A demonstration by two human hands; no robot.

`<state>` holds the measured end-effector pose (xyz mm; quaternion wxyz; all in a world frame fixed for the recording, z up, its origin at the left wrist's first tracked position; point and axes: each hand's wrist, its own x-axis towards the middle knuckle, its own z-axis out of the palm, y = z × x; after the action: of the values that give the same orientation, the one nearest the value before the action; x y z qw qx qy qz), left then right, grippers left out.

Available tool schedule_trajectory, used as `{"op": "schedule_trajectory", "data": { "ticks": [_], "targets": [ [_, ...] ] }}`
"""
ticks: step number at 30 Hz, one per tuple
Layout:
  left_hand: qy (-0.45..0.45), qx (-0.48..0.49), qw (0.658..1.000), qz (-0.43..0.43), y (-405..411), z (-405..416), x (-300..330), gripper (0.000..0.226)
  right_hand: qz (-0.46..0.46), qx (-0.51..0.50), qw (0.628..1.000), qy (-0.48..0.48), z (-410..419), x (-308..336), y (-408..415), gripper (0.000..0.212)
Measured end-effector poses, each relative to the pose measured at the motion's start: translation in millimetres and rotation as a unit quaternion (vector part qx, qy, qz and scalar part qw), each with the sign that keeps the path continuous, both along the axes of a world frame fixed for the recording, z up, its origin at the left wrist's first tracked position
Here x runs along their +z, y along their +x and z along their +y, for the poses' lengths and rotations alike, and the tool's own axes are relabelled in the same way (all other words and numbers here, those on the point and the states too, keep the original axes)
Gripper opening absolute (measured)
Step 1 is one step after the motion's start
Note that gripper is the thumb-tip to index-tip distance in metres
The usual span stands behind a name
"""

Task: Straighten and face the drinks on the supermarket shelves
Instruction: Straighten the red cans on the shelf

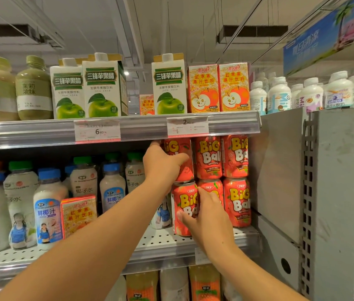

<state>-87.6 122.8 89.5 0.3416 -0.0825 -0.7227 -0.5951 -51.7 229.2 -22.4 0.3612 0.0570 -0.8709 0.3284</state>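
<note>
Red "Big Ball" cans stand two high at the right end of the middle shelf [163, 240]. My left hand [161, 166] grips the upper left can [181, 153], thumb across its front, fingers round its left side. My right hand [206, 216] holds the lower left can [182, 209], thumb on its label and fingers reaching between it and the lower middle can [212, 190]. The upper left can's label is turned partly away; the other cans [237, 200] face forward.
White coconut-drink bottles [48, 205] and a stray orange apple-juice carton [78, 216] fill the shelf's left. The top shelf [128, 124] carries green-apple vinegar cartons [103, 88], orange juice cartons [203, 88] and green bottles. A grey upright [315, 192] bounds the right.
</note>
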Motion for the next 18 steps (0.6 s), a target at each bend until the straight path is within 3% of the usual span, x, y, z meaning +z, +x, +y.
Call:
{"op": "schedule_trajectory", "data": {
  "ticks": [5,9,18],
  "targets": [
    [-0.046,0.027,0.998,-0.014,-5,10,2,0.052,-0.001,-0.01,1.0,0.005,-1,1,-1,0.072],
    [-0.074,0.014,0.997,-0.006,-2,11,0,0.067,-0.006,-0.016,1.0,0.016,-2,4,0,0.062],
    [-0.103,-0.005,0.994,-0.023,6,8,4,0.067,-0.028,-0.05,0.998,0.031,-6,9,3,0.05]
  ]
}}
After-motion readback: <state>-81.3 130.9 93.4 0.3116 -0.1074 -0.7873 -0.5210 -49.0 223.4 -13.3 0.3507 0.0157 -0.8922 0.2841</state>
